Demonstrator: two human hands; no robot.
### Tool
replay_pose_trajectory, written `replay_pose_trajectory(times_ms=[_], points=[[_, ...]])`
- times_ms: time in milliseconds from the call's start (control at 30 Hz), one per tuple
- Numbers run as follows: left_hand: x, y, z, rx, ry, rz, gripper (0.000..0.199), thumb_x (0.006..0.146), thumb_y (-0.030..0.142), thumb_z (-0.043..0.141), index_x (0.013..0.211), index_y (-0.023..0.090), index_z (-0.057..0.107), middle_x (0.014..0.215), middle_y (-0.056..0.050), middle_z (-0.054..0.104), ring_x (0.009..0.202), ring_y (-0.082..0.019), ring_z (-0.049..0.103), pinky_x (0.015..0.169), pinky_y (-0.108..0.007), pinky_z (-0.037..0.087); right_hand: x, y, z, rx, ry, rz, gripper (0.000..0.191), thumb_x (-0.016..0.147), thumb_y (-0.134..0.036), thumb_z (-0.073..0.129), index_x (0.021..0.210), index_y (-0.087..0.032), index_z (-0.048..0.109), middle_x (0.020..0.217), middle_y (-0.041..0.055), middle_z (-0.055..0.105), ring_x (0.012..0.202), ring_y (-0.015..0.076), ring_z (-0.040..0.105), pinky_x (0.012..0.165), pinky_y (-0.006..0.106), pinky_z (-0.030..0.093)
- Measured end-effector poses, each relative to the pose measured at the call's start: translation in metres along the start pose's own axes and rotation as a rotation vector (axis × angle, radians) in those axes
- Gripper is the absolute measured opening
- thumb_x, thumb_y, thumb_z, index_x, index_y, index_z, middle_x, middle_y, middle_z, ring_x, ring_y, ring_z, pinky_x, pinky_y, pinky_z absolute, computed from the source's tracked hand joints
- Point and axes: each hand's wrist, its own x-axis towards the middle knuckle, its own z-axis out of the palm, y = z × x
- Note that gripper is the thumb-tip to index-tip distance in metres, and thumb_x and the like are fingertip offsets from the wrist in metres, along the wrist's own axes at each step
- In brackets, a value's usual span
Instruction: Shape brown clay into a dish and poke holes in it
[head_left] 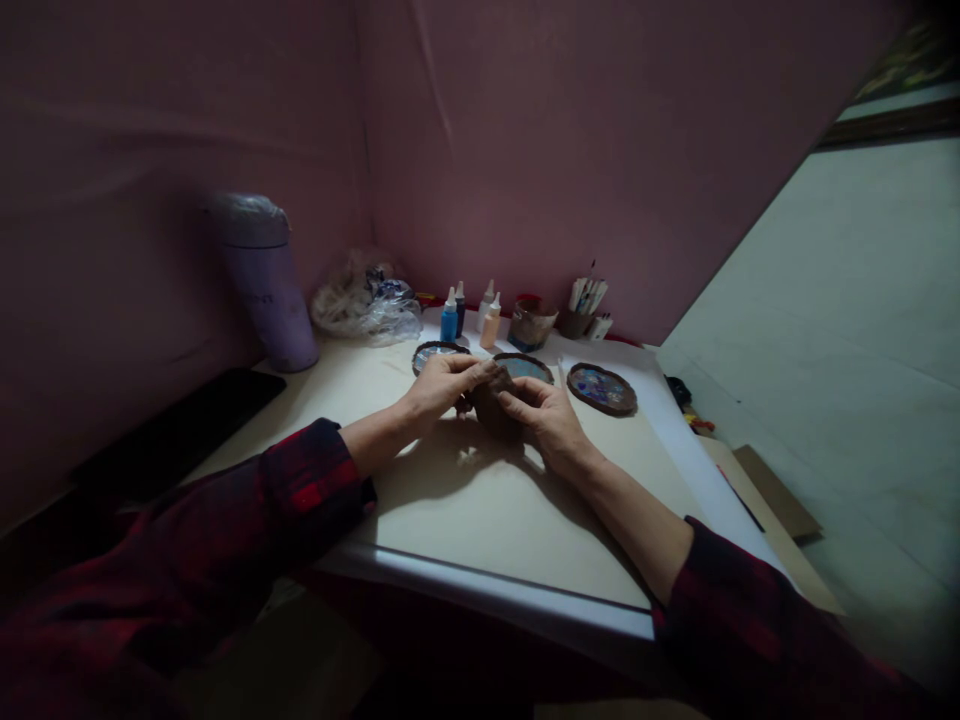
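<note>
Sleeves (311, 490) of red-and-dark plaid reach from the near side over a pale tabletop (525, 540). Beyond them, a dark brown piece (495, 415) is held between both hands, near the middle; whether its lower end touches the surface cannot be told. The left hand (441, 390) pinches its top left, and the right hand (553, 418) grips its right side, thumb and fingers pressed to it. Just beyond sit three brown-rimmed dishes (611, 411), the rightmost holding blue and purple patches. Farther back stand squeeze bottles (490, 327), a brown-smeared jar (532, 328) and pens (589, 296); far left, a clear plastic bag (364, 305) lies beside a purple tumbler (271, 300).
</note>
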Motion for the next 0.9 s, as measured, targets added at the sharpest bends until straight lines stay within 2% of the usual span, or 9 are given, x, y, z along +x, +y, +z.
replay_pose_trajectory(times_ms=[167,333,467,633,900], points=[[0.0013,0.0005,0.0021,0.063,0.025,0.018,0.035,0.070,0.045,0.075,0.081,0.012,0.069,0.060,0.000,0.058,0.046,-0.008,0.049,0.039,-0.020,0.037,0.0003,0.0006,-0.0013,-0.024,-0.003,-0.021,0.036,0.065,-0.044,0.083,0.088,-0.020,0.070,0.085,0.0020,0.071,0.079,0.0178,0.063,0.077,0.033,0.050],[0.0005,0.0039,0.0037,0.065,0.038,-0.023,0.023,0.070,0.033,0.070,0.079,0.012,0.068,0.058,0.001,0.057,0.046,-0.009,0.050,0.040,-0.021,0.037,0.0004,0.0013,-0.0013,-0.021,-0.007,-0.022,0.037,0.064,-0.043,0.083,0.089,-0.019,0.071,0.085,0.0019,0.071,0.079,0.0174,0.063,0.076,0.032,0.049],[0.0006,0.0030,0.0015,-0.036,0.006,-0.042,0.030,0.070,0.036,0.073,0.088,0.011,0.072,0.067,-0.001,0.062,0.053,-0.009,0.053,0.047,-0.020,0.040,0.0006,-0.0014,-0.0013,-0.001,0.032,-0.005,0.038,0.065,-0.045,0.082,0.089,-0.019,0.070,0.085,0.0039,0.073,0.079,0.0192,0.065,0.077,0.034,0.050],[0.0031,-0.0014,0.0002,-0.079,-0.026,-0.019,0.034,0.070,0.042,0.075,0.086,0.012,0.073,0.069,-0.002,0.063,0.056,-0.008,0.053,0.050,-0.021,0.040,0.0008,-0.0034,-0.0017,0.000,0.074,0.000,0.037,0.064,-0.045,0.083,0.086,-0.018,0.071,0.082,0.0033,0.073,0.075,0.0181,0.064,0.074,0.032,0.050],[0.0049,-0.0024,0.0000,-0.141,-0.023,-0.023,0.030,0.065,0.025,0.076,0.089,0.009,0.075,0.071,-0.004,0.067,0.053,-0.008,0.053,0.052,-0.023,0.041,0.0009,-0.0044,-0.0008,0.081,0.087,0.024,0.039,0.060,-0.043,0.085,0.086,-0.017,0.071,0.083,0.0039,0.073,0.075,0.0185,0.066,0.075,0.033,0.051]])
